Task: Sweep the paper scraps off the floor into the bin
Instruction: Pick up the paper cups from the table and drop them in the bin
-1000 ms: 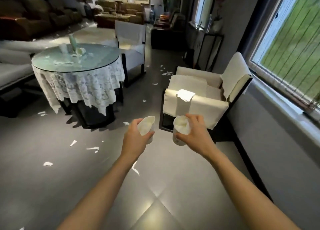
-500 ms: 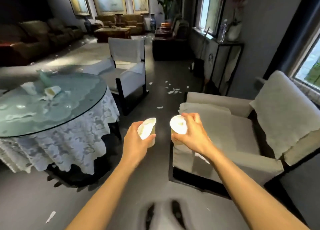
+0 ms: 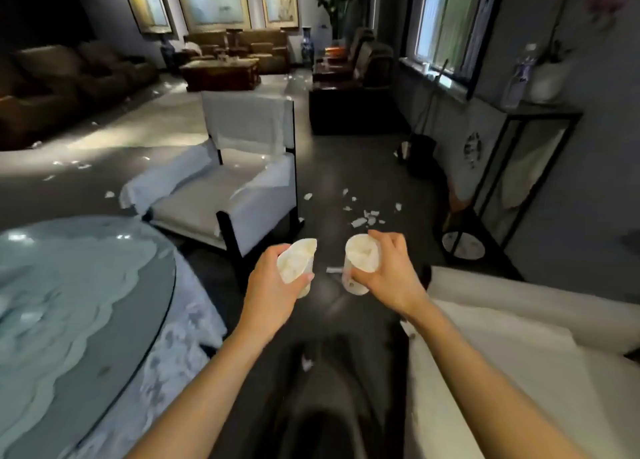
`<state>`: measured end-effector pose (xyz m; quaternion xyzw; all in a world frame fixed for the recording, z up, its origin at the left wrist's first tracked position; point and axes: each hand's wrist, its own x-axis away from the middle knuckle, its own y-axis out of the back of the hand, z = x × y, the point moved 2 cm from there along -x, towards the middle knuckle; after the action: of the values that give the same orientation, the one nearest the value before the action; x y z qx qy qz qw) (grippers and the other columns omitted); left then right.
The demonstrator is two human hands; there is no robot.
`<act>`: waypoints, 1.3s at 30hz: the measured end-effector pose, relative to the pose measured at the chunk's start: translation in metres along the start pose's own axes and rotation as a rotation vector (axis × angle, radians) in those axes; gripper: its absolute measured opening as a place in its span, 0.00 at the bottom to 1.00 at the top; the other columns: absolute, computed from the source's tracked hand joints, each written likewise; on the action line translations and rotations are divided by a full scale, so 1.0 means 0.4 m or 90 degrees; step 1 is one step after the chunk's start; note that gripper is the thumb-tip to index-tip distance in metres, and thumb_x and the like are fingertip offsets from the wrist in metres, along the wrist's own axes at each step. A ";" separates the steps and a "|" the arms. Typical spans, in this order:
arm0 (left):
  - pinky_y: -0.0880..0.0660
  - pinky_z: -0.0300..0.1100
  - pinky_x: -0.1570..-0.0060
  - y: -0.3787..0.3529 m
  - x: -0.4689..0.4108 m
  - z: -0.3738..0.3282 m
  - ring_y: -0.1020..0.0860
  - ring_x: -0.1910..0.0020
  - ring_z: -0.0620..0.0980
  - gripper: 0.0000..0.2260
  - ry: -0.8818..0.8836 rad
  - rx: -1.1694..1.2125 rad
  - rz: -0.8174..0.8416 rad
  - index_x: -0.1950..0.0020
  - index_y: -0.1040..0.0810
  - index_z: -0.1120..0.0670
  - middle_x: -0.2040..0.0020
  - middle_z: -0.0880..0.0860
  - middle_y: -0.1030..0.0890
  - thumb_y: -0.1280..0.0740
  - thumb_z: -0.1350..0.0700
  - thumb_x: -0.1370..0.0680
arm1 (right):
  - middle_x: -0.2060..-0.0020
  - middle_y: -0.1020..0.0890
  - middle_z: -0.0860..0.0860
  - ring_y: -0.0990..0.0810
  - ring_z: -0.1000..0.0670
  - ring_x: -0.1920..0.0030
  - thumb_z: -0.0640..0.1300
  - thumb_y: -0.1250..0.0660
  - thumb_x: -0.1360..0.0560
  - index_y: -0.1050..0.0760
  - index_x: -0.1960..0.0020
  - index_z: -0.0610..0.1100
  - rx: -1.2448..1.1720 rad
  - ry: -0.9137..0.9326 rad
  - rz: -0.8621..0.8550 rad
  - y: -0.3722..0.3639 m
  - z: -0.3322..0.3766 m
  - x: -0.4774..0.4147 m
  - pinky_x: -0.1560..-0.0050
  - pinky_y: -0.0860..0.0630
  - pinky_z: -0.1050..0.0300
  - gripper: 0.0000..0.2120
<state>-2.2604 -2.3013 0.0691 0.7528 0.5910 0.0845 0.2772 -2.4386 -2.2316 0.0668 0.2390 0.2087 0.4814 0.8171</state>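
Observation:
My left hand [image 3: 273, 285] grips a squashed white paper cup [image 3: 297, 262] stuffed with paper. My right hand [image 3: 389, 275] grips a second white paper cup [image 3: 360, 261], upright and also filled with paper. Both are held out in front of me above the dark floor. A cluster of white paper scraps [image 3: 363, 216] lies on the floor ahead, between the chairs. More paper scraps [image 3: 69, 164] are scattered on the floor to the left. A long handle [image 3: 433, 95] leans against the right wall over a dark dustpan or bin [image 3: 420, 150]; I cannot tell which.
A round glass table [image 3: 69, 303] with a lace cloth is at my left. A white-covered armchair [image 3: 235, 181] stands ahead left, another white armchair [image 3: 519, 337] at my right. A black console table [image 3: 519, 168] lines the right wall. Brown sofas [image 3: 69, 81] fill the back.
I have walked forward between the round table and the right armchair; both slid closer and lower in view. The scrap cluster is nearer. Both hands keep gripping their cups.

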 end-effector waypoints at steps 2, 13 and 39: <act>0.35 0.35 0.55 -0.028 -0.198 0.014 0.29 0.50 0.44 0.21 -0.001 -0.005 0.016 0.39 0.29 0.53 0.49 0.44 0.28 0.27 0.56 0.29 | 0.34 0.38 0.49 0.36 0.50 0.32 0.46 0.26 0.31 0.40 0.27 0.42 -0.004 -0.001 0.013 -0.024 0.010 -0.186 0.38 0.43 0.69 0.38; 0.30 0.37 0.54 -0.477 -1.166 0.061 0.26 0.47 0.46 0.21 -0.048 0.034 0.124 0.39 0.28 0.52 0.46 0.47 0.24 0.26 0.55 0.30 | 0.33 0.40 0.51 0.35 0.51 0.33 0.46 0.25 0.31 0.41 0.26 0.45 0.003 -0.083 -0.092 0.022 -0.213 -1.112 0.39 0.38 0.66 0.39; 0.34 0.24 0.58 -1.584 -3.348 -0.094 0.27 0.49 0.45 0.23 -0.095 0.059 0.265 0.37 0.28 0.56 0.47 0.48 0.26 0.26 0.57 0.30 | 0.33 0.41 0.50 0.34 0.49 0.35 0.45 0.25 0.31 0.40 0.28 0.45 0.021 -0.230 -0.181 0.364 -0.774 -3.373 0.42 0.36 0.64 0.37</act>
<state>-3.1964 -3.4500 0.0410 0.8747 0.4039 0.0571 0.2619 -3.3219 -3.3072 0.0553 0.3027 0.0980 0.3076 0.8967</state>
